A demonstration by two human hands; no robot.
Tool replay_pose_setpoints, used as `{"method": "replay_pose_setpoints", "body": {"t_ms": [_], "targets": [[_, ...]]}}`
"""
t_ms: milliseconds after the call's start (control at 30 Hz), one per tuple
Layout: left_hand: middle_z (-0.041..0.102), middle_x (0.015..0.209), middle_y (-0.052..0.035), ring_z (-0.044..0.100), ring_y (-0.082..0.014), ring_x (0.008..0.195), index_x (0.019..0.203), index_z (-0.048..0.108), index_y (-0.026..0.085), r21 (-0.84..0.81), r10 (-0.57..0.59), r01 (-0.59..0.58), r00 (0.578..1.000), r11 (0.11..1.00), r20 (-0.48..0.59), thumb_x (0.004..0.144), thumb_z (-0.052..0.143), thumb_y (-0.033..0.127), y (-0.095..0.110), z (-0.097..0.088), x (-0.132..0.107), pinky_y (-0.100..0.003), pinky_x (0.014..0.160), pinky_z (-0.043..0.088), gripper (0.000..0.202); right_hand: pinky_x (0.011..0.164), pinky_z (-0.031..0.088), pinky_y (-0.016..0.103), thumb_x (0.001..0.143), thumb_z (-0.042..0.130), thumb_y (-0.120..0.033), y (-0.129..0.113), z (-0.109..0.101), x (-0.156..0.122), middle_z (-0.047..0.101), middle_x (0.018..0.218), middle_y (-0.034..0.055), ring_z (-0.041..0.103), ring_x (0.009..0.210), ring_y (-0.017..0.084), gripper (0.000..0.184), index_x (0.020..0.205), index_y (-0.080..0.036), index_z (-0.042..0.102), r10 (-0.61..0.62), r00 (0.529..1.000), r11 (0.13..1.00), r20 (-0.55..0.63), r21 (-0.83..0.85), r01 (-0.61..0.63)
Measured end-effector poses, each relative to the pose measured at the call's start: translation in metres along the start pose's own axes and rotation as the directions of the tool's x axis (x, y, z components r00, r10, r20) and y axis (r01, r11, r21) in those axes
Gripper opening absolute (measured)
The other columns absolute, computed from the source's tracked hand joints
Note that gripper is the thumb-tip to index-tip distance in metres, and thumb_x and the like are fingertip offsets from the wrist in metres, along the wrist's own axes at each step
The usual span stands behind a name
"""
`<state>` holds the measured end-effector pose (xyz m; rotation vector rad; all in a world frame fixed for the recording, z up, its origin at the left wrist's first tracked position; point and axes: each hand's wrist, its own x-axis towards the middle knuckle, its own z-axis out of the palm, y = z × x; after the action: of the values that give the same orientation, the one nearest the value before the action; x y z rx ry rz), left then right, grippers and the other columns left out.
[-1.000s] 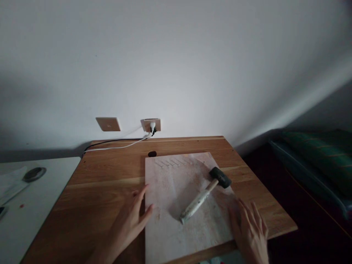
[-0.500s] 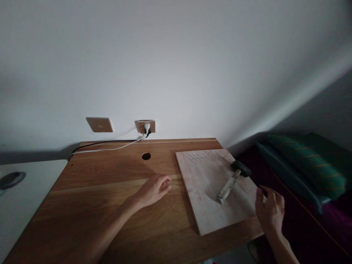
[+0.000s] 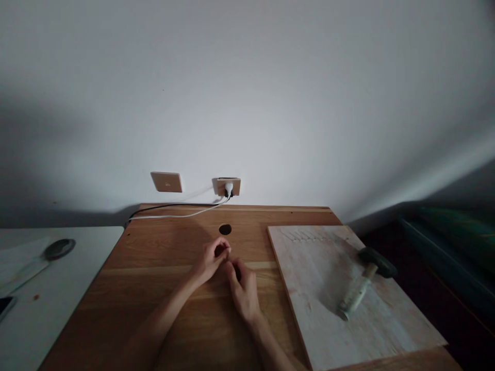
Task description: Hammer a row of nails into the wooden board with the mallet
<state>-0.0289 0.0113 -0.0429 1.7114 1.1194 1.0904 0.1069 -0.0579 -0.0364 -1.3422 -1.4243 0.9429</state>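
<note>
My left hand [image 3: 212, 261] is over the wooden desk [image 3: 185, 319], its thumb and fingertips pinched together. Close against it, my right hand [image 3: 245, 292] is closed too, thumb to forefinger. Whatever the fingertips hold, if anything, is too small to make out. To the right of both hands lies a pale wooden board [image 3: 309, 288]. A row of thin nails [image 3: 305, 237] runs along its far side. Across the board's right part rests a hammer [image 3: 358, 293] with a dark head and a worn, pale handle.
Behind the desk a white plug sits in a wall socket [image 3: 228, 187], with black and white cables [image 3: 181, 215] trailing left. A round cable hole [image 3: 225, 229] opens in the desktop. A white table [image 3: 77, 278] adjoins at left; dark cushions [image 3: 456, 242] lie at right.
My right hand has moved left from the board's right edge to meet my left hand. The view has turned left, so the desk, board and hammer appear further right.
</note>
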Motion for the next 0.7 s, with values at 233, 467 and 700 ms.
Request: {"method": "replay_pose_setpoints", "body": {"t_ms": [233,467,700], "targets": [[0.069,0.077,0.0001,0.064,-0.0165,0.072,0.089,0.064,0.021,-0.031,-0.041,0.041,0.999,0.999,0.005,0.096,0.059,0.044,0.008,-0.005,0.000,-0.028,0.071,0.050,0.025,0.061,0.037,0.026,0.102,0.052,-0.051,0.005,-0.009,-0.005,0.062,0.072,-0.0012,0.051,0.066,0.014,0.040,0.080,-0.019,0.062,0.068,0.997,0.997,0.034,0.037,-0.070],[0.072,0.082,-0.0022,0.068,-0.0180,0.078,0.091,0.066,0.019,-0.116,-0.106,0.102,0.994,0.988,-0.023,0.095,0.063,0.050,-0.002,-0.006,0.001,-0.028,0.075,0.053,0.031,0.056,0.035,0.025,0.102,0.052,-0.053,0.002,-0.008,-0.003,0.056,0.067,-0.0026,0.047,0.061,0.014,0.041,0.084,-0.018,0.066,0.080,0.996,0.996,0.035,0.040,-0.081],[0.074,0.084,-0.0052,0.072,-0.0210,0.083,0.094,0.068,0.018,-0.263,-0.179,0.166,0.983,0.950,-0.026,0.094,0.059,0.068,-0.002,-0.005,0.002,-0.031,0.078,0.057,0.051,0.055,0.034,0.025,0.101,0.053,-0.058,0.003,-0.009,-0.002,0.053,0.064,-0.0032,0.046,0.061,0.014,0.044,0.080,-0.020,0.063,0.112,0.993,0.993,0.043,0.043,-0.114]]}}
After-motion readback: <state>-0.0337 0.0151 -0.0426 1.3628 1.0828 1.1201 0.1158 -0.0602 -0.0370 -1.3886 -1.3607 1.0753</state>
